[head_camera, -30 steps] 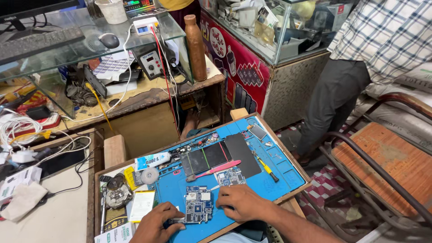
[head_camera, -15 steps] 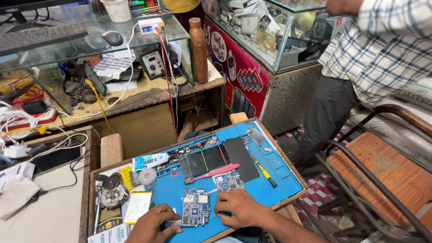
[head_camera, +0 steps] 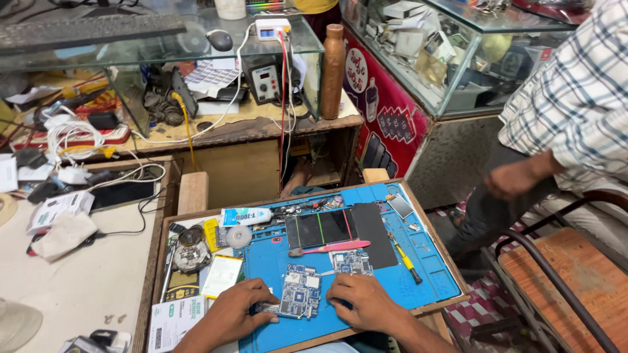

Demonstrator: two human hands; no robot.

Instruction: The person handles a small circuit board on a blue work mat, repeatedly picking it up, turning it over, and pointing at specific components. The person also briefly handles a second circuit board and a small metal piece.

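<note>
Blue circuit board (head_camera: 300, 299) lies flat on the blue work mat (head_camera: 425, 287), low centre of the frame, between both hands. Left hand (head_camera: 237, 312) rests at the board's lower left edge, fingers curled down and touching that edge, seemingly pinning it so it cannot slide. Right hand (head_camera: 362, 302) lies palm-down just right of the board, fingers bent toward it; whether it pinches anything I cannot tell. A smaller board (head_camera: 351, 261) sits just above the right hand. Above that, a pink-handled tool (head_camera: 333, 248) lies along the lower edge of a dark phone panel (head_camera: 320, 228), within easy reach. Yellow-handled screwdriver (head_camera: 407, 259) lies to the right on the mat. White tube (head_camera: 245, 216) is at the mat's upper left. Another person in a checked shirt (head_camera: 575, 104) stands at the frame's right edge.
</note>
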